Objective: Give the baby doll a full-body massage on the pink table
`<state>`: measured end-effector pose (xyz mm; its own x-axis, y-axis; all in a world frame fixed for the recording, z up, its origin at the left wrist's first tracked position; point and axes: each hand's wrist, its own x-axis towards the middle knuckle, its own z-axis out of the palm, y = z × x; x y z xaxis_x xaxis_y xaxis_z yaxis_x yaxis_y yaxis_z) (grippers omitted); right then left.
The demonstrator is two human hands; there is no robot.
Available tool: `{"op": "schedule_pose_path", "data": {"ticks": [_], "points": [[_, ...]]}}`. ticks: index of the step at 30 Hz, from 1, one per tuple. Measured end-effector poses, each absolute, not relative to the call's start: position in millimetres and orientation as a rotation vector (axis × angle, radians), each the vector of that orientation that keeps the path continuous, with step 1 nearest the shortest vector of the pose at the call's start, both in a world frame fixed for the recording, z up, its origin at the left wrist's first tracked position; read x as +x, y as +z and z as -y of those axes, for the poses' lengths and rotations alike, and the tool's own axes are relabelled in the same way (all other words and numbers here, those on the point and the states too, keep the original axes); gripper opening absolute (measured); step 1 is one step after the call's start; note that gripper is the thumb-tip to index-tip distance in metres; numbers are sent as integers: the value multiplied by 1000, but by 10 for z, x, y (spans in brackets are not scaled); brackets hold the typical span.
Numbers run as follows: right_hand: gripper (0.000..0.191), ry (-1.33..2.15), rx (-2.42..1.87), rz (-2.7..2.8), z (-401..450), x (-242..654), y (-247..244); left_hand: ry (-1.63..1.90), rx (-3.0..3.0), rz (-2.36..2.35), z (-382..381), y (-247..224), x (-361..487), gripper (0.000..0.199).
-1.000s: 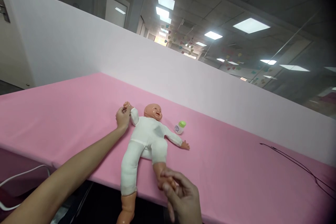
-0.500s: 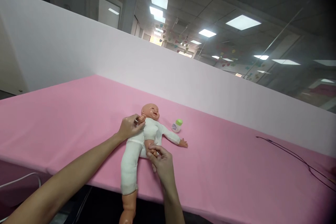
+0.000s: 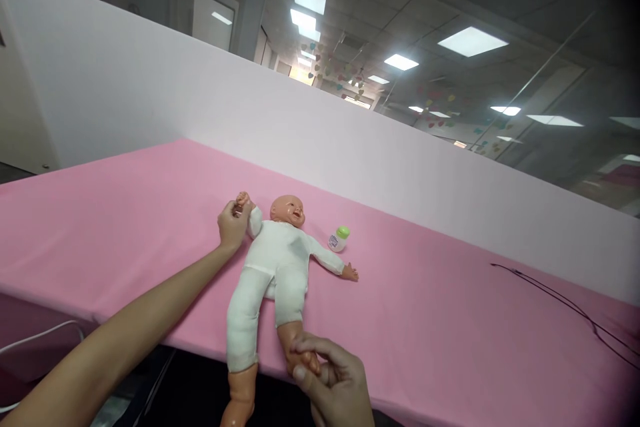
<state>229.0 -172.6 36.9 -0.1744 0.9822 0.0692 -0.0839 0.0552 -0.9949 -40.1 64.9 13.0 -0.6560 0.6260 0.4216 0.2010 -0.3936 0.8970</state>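
A baby doll (image 3: 277,250) with a white cloth body lies on its back on the pink-covered table (image 3: 430,320), its head towards the wall. My left hand (image 3: 233,223) is closed round the doll's hand and wrist, holding that arm bent outward beside the head. My right hand (image 3: 335,373) grips the doll's foot near the front edge, with the leg stretched towards me. The doll's other leg hangs past the table edge, and its other arm rests spread on the cloth. Close to that arm stands a small clear jar (image 3: 339,239) with a green lid.
A white partition wall (image 3: 320,133) with glass above it runs along the back of the table. Thin dark cables (image 3: 555,297) lie on the right side of the cloth. A white cable (image 3: 45,333) hangs at the lower left.
My left hand has moved the doll's arm from its chest outward and up beside the head. My right hand has drawn the bent leg down, straightening it towards me.
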Motion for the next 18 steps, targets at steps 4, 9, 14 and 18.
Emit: {"op": "schedule_pose_path", "data": {"ticks": [4, 9, 14, 18], "points": [[46, 1285, -1096, 1323, 1316, 2161, 591, 1999, 1716, -1380, -440, 197, -226, 25], [54, 1214, -1028, 1248, 793, 1907, 708, 1775, 2138, -1327, -358, 175, -195, 26], [50, 1230, -1061, 1234, 952, 1951, 614, 1935, 1667, -1382, -488, 151, -256, 31], [35, 1229, -1039, 1288, 1417, 2239, 454, 2090, 1070, -1464, -720, 74, -429, 38]]}}
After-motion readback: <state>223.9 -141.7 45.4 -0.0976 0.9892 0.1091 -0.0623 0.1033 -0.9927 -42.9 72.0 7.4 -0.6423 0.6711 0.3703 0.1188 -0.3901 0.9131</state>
